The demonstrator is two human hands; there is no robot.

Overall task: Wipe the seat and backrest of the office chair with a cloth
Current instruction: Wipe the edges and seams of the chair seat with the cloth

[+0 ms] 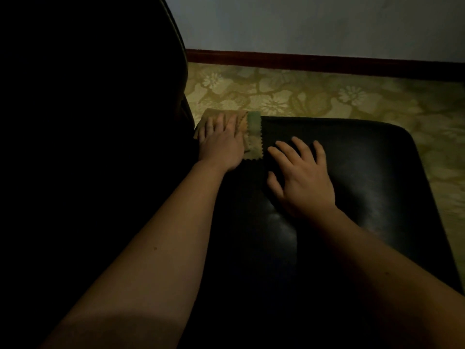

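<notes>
**Item 1. Thin tan-and-orange cloth with a green band and zigzag-cut edges** (254,137). Lies flat on the far corner of the seat, centre-left of the frame, just beside the base of the backrest. Judged light, soft and limp. It is likely to bunch or slide on a slick surface, so best worked under a flat palm, or pinched at the free green edge to lift it.

**Item 2. Left hand** (221,144). Laid flat on the cloth with fingers straight, pressing it to the seat and covering most of it.

**Item 3. Right hand** (302,180). Fingers spread wide, palm down on the bare seat just right of the cloth, holding nothing.

**Item 4. Black, glossy, leather-like padded seat** (364,185). Fills the centre and lower right. Judged smooth and slippery.

**Item 5. Black backrest** (100,96). Left of the frame, in deep shadow with little detail visible.

**Item 6. Surroundings.** Yellow-green floral carpet (302,96), dark red skirting board (327,62) and pale wall (302,21) across the top of the frame.
</notes>
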